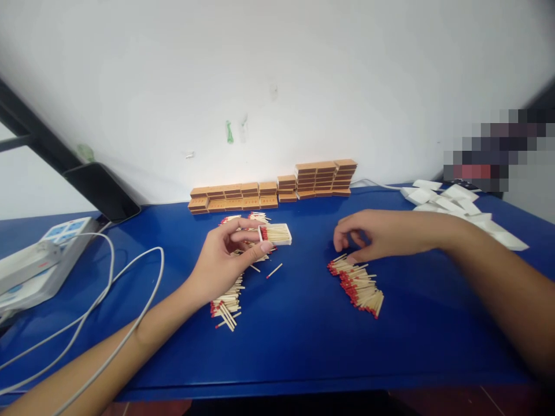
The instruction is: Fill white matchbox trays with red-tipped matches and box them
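Note:
My left hand (228, 254) is closed around a white matchbox tray (276, 233) filled with red-tipped matches, held just above the blue table (303, 341). Under and behind that hand lies a long heap of loose matches (229, 303). My right hand (373, 234) hovers with curled fingers over the top of a second pile of matches (358, 286), its fingertips touching or nearly touching them; whether it holds any is unclear. One stray match (274, 270) lies between the two piles.
Stacked brown matchbox sleeves (277, 188) line the wall at the back. White empty trays (459, 208) are scattered at the right rear. A power strip (39, 260) with white cables (121, 289) sits at the left, beside a dark phone (102, 190).

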The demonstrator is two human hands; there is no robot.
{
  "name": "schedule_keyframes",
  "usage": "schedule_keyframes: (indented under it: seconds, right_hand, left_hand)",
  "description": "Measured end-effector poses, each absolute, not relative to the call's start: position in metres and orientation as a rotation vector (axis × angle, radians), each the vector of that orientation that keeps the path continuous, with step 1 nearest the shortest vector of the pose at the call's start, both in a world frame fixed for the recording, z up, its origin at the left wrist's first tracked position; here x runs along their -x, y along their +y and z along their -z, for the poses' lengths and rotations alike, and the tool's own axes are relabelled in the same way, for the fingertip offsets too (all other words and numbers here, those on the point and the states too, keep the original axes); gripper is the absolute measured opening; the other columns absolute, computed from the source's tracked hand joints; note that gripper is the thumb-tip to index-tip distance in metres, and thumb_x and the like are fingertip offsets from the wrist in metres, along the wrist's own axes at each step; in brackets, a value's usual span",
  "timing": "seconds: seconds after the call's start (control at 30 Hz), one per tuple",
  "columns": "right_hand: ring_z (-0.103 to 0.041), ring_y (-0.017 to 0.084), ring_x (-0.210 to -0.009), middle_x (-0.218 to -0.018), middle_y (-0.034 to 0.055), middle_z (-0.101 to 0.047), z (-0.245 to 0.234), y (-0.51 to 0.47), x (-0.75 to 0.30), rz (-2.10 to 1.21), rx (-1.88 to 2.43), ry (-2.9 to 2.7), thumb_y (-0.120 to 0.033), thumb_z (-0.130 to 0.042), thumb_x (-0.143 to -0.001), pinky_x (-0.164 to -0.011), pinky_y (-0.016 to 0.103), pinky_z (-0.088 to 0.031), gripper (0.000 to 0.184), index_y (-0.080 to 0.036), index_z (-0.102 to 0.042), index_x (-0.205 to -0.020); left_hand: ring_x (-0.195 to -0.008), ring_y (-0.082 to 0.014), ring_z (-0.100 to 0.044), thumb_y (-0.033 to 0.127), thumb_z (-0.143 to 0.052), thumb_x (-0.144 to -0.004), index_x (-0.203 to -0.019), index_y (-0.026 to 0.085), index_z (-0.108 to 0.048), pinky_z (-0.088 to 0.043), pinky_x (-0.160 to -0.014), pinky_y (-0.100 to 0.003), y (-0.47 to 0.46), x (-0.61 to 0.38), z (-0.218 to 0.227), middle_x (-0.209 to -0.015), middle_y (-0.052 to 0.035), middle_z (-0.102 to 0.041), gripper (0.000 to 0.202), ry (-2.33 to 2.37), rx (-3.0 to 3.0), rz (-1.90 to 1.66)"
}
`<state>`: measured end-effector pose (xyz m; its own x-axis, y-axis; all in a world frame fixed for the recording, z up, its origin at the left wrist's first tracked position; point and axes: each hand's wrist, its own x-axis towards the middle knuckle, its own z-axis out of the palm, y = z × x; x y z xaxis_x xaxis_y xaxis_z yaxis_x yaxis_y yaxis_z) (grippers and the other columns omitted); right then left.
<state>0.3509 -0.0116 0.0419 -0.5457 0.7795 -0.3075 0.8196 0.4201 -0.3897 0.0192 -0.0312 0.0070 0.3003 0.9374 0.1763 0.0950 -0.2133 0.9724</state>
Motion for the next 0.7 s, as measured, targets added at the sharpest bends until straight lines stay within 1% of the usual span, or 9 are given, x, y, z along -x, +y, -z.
schedule_keyframes:
  seconds: [0.1, 0.27, 0.47, 0.7]
  right_hand:
    - [-0.065, 0.021, -0.075, -0.086, 0.0049, -0.073, -0.040, -0.013, -0.342, 0.806, -1.478, 2.549, -0.047, -0.073, -0.084, -0.065, 0.032, -0.047, 0.026, -0.023, -0.078, -0.092]
    - [-0.063, 0.020, -0.071, -0.082, 0.0049, -0.073, -0.037, -0.015, -0.333, 0.924, -1.516, 2.486, -0.052, -0.069, -0.087, -0.061, 0.031, -0.045, 0.031, -0.021, -0.074, -0.088]
    - [-0.062, 0.019, -0.073, -0.087, 0.0039, -0.074, -0.034, -0.015, -0.335, 0.904, -1.521, 2.439, -0.040, -0.064, -0.090, -0.063, 0.031, -0.044, 0.020, -0.022, -0.071, -0.091]
    - [-0.059, 0.018, -0.069, -0.085, 0.0037, -0.073, -0.034, -0.016, -0.335, 0.921, -1.518, 2.432, -0.037, -0.063, -0.089, -0.061, 0.031, -0.042, 0.017, -0.022, -0.068, -0.090]
  left_hand:
    - [-0.075, -0.0151, -0.073, 0.039, -0.092, -0.079, -0.111, 0.016, -0.070, -0.055, -0.067, -0.024, -0.031, -0.019, -0.007, -0.089, -0.0048, -0.080, 0.045, 0.971, -1.573, -1.058]
    - [-0.075, -0.0163, -0.074, 0.040, -0.092, -0.079, -0.109, 0.016, -0.070, -0.057, -0.068, -0.026, -0.031, -0.018, -0.006, -0.089, -0.0056, -0.080, 0.044, 0.966, -1.586, -1.041]
    - [-0.077, -0.0182, -0.074, 0.041, -0.091, -0.079, -0.109, 0.017, -0.068, -0.059, -0.071, -0.029, -0.031, -0.015, -0.003, -0.087, -0.0055, -0.080, 0.044, 0.957, -1.604, -1.027]
    - [-0.079, -0.0196, -0.075, 0.042, -0.089, -0.081, -0.109, 0.017, -0.068, -0.059, -0.073, -0.031, -0.030, -0.016, -0.004, -0.089, -0.0065, -0.080, 0.043, 0.963, -1.644, -1.002]
